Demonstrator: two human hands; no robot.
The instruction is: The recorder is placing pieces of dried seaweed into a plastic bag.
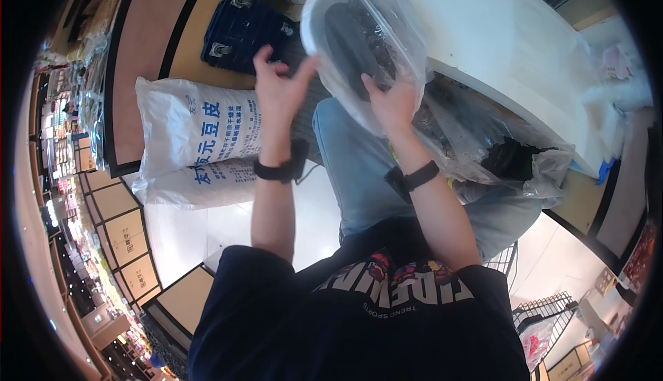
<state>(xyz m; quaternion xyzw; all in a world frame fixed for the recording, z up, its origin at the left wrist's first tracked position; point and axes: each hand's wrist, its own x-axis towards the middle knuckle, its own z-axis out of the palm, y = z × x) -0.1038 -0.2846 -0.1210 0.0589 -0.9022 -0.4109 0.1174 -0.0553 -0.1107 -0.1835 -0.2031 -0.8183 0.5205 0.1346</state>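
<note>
A clear plastic bag point(401, 34) lies in and over a white oval tub point(312, 23) in front of my knees. Dark contents point(352, 44) show inside it; their kind is hard to tell. My right hand point(394, 102) grips the bag at the tub's near right side, its thumb toward the dark contents and some fingers hidden by plastic. Just left of the tub, my left hand point(284, 83) is raised and holds nothing, its fingers apart and slightly blurred. Another clear plastic bag point(466, 122), torn and with black material point(510, 158) inside, lies beyond my right knee.
Two stuffed white woven sacks point(171, 122) with blue writing are stacked on my left. Behind them is a dark blue plastic base with casters point(248, 34). A white counter point(481, 23) runs along the right. Wire baskets point(544, 313) stand at lower right.
</note>
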